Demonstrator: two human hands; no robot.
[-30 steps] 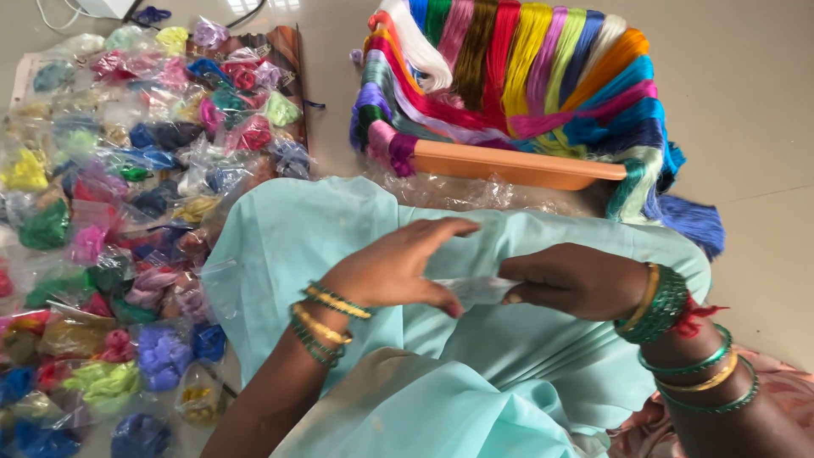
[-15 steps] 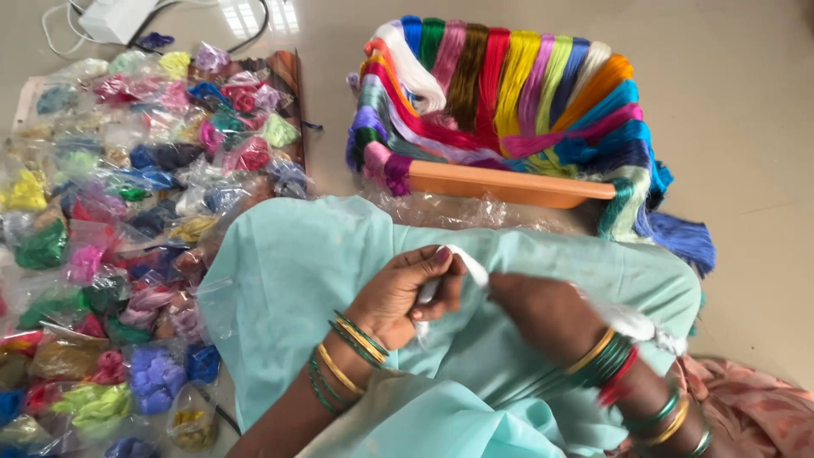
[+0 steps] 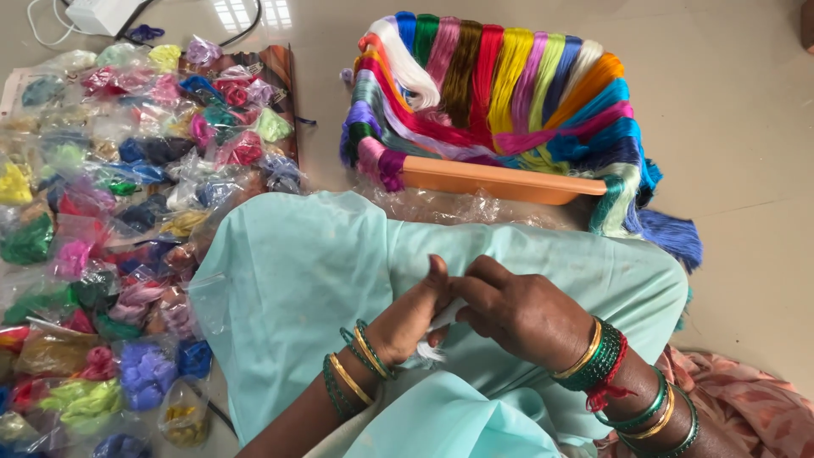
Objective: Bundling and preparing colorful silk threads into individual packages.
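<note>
— What do we have on the left?

— Clear packets of coloured thread (image 3: 127,212) spread over the floor (image 3: 746,127), just beside the pale green cloth (image 3: 297,280) over our lap.

— And in the middle?

— Our left hand (image 3: 411,318) and right hand (image 3: 517,314) meet over that cloth, both closed narrow on a small white strand (image 3: 441,321). A frayed white end shows just below the left fingers.

— How do we judge it handles?

— Very light, soft and limp, likely to slip or fray. We pinch it with fingertips close to the end, not in the slack middle.

— Further right?

— The orange tray (image 3: 500,180) draped with bright thread skeins (image 3: 509,93) sits beyond our knees, apart from both hands.
</note>
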